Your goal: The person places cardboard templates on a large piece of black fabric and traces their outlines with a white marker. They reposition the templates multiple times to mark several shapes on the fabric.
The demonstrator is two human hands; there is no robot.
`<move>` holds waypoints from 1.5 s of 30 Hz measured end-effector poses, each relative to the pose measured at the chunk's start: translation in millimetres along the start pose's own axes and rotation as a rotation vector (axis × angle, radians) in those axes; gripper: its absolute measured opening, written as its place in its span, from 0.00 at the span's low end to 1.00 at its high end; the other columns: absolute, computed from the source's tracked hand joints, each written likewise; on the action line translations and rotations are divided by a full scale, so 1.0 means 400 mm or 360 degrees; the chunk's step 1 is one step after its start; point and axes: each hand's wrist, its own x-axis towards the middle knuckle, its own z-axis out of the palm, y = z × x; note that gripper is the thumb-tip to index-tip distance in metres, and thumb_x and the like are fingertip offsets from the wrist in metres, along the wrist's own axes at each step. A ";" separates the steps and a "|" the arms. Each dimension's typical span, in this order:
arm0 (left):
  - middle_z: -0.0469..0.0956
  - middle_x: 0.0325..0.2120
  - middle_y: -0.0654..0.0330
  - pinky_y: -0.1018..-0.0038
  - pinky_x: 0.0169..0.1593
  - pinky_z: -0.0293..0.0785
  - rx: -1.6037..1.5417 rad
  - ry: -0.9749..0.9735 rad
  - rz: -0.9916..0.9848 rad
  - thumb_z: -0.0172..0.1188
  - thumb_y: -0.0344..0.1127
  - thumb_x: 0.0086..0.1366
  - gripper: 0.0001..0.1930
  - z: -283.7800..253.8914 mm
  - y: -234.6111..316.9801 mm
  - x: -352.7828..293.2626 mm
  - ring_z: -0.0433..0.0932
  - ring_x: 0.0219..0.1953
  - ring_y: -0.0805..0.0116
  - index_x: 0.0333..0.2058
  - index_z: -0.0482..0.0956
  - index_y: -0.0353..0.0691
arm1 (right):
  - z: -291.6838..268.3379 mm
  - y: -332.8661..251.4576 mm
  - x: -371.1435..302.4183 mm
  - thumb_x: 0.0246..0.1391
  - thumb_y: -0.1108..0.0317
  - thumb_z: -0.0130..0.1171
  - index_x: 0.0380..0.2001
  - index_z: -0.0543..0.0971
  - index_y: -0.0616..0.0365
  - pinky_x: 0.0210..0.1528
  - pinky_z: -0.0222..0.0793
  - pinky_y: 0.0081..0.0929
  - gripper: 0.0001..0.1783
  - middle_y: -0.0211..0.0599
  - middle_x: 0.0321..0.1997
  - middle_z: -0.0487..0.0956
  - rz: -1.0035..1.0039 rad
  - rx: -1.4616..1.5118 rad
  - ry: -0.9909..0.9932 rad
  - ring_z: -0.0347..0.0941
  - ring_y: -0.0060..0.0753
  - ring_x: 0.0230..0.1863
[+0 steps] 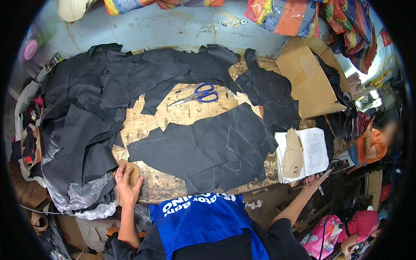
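Note:
At the table's near left edge, my left hand has its fingers and thumb curved round a small tan piece that looks like thick board. Before me lies a large dark cut sheet, leather or cloth, with pale lines drawn on it. My right hand is at the table's right edge, just beyond the open notebook. Its fingers are bent together by some thin sticks or tools, and what they hold is too small to make out. Brown card patterns rest on the notebook's left page.
Blue-handled scissors lie on the worn wooden table. Dark material is heaped at left and along the back. A cardboard box stands at back right. One person in orange and another in pink are at right.

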 end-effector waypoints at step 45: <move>0.67 0.52 0.45 0.54 0.62 0.48 0.0274 0.0017 -0.0235 0.69 0.49 0.45 0.41 0.040 0.105 0.084 0.58 0.58 0.46 0.56 0.64 0.35 | 0.523 0.184 -0.320 0.55 0.67 0.56 0.35 0.78 0.60 0.33 0.70 0.28 0.08 0.44 0.25 0.79 -0.1764 -0.1119 -0.0924 0.77 0.32 0.27</move>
